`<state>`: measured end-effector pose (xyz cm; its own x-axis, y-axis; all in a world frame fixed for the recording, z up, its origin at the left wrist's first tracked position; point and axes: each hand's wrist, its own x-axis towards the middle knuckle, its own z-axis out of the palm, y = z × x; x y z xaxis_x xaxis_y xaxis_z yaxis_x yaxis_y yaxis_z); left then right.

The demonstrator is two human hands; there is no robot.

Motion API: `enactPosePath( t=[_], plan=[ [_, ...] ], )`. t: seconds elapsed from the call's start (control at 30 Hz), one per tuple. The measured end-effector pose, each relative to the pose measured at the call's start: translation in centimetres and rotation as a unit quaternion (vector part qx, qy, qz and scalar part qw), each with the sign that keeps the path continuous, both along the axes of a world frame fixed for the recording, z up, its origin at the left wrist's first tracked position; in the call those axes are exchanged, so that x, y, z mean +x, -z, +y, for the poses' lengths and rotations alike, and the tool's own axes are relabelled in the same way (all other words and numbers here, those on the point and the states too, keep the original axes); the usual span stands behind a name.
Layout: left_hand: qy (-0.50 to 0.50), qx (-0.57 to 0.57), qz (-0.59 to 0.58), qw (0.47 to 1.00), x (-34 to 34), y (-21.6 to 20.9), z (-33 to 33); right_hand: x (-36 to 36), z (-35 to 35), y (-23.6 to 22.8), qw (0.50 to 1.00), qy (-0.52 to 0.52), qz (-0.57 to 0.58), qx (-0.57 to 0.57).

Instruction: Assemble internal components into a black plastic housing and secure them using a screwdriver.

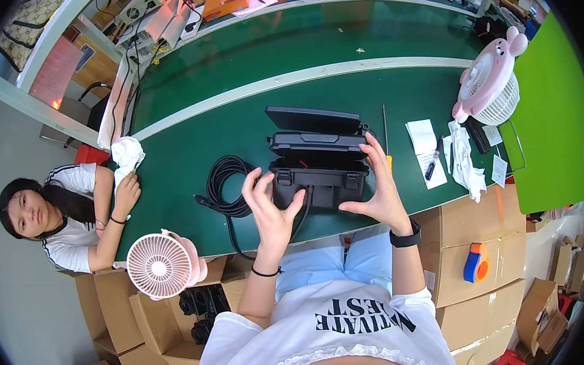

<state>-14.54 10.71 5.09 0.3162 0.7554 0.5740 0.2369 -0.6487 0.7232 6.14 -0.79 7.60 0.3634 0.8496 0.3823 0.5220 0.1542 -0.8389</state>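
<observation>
A black plastic case [327, 195] with two latches on its front is at the table's near edge, its lid [313, 118] raised. Inside the raised part, a dark panel [318, 143] stands above the case body. My left hand [271, 208] grips the left side, thumb on the front face. On the right side my right hand [383, 188] holds it, thumb at the lower front edge and fingers up by the lid. A black cable [227, 181] lies coiled to the left, and a cable runs to the case front. The case's interior is mostly hidden.
A screwdriver [389, 161] lies right of the case, then papers [425, 146], a black marker [433, 166] and a white cloth [464, 162]. Pink fans [160, 265] [487, 85] stand at both sides. A person [68, 214] leans on the left edge. Cardboard boxes [474, 230] stand below.
</observation>
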Motion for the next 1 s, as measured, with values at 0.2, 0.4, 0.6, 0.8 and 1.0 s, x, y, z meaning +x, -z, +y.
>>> enactPosePath(
  t=[0.2,0.4,0.6,0.8,1.0],
  plan=[
    [-0.022,0.014,0.082,0.996,0.5,-1.8,0.9,0.1,0.9,0.5,0.998,0.027,0.05,-0.005],
    [-0.003,-0.063,0.064,0.996,1.1,-2.4,2.1,1.1,1.9,1.1,0.991,0.016,0.132,0.018],
    [0.052,-0.066,0.04,0.996,0.7,-1.1,2.4,1.0,1.8,1.5,0.988,-0.002,0.155,0.019],
    [0.079,-0.055,0.064,0.993,0.2,-3.0,2.0,0.4,0.7,1.6,0.987,-0.014,0.154,0.035],
    [0.119,-0.095,-0.013,0.988,0.2,-2.1,1.8,0.0,-0.5,1.4,0.997,0.007,0.079,0.017]
  ],
)
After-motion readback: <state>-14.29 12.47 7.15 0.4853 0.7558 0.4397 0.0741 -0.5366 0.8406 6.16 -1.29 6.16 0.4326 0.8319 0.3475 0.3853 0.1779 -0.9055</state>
